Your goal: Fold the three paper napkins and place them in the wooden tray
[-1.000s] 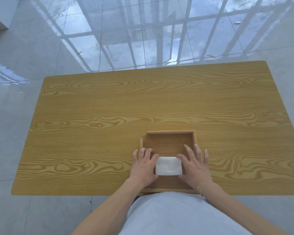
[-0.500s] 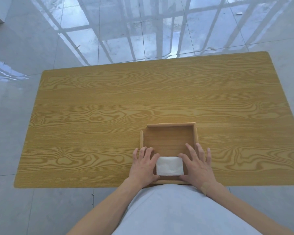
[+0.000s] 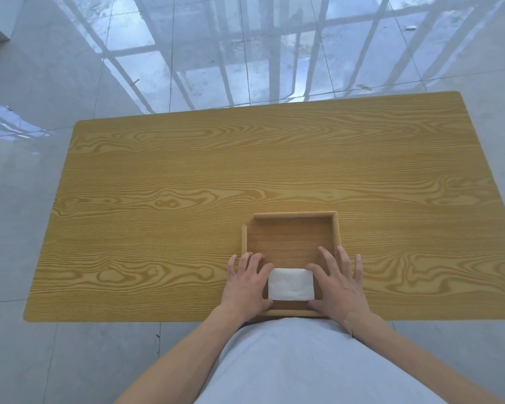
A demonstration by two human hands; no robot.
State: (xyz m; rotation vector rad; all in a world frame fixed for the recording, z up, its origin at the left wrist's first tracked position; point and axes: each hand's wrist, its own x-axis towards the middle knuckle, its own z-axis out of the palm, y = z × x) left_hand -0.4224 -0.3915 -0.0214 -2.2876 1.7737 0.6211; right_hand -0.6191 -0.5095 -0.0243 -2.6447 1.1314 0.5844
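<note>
The folded napkin [image 3: 291, 284] lies flat in the near part of the tray [image 3: 337, 228], between both hands. The left hand [image 3: 247, 287] and right hand [image 3: 339, 287] rest open, fingers spread, flanking the napkin's side edges on the table [image 3: 187, 185].

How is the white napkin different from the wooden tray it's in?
The folded napkin is white; the wooden tray is brown. The napkin is much smaller and fills only the near part of the tray, between the left hand and right hand. The napkin lies flat, while the tray has raised walls. Both have straight, rectangular edges.
</note>
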